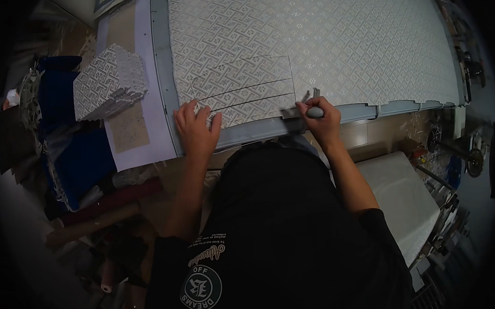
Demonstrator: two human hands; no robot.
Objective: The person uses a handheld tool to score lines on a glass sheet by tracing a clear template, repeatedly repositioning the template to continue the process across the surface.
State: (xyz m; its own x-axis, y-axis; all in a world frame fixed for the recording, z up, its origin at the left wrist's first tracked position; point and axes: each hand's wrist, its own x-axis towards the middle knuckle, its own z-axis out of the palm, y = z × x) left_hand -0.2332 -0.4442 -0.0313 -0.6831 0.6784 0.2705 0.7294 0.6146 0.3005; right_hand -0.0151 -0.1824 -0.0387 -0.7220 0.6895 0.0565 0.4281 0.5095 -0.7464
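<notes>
Patterned silver-white fabric [327,43] covers the long work table, with dark lines marking out a panel [250,89] near its front edge. My left hand [196,125] lies on the fabric at the panel's left end, its fingers spread. At the panel's right end, my right hand [321,116] is closed around a tool with a rounded grey handle [315,112]. The tool's working end is too small and dark to make out. It is by the fabric's front edge.
Left of the table, a stack of cut patterned pieces [105,84] rests on white and tan sheets [155,135]. Blue material [83,165] and fabric rolls [95,223] lie farther left. A pale padded surface [398,198] stands at the right, near a metal wheel [475,162].
</notes>
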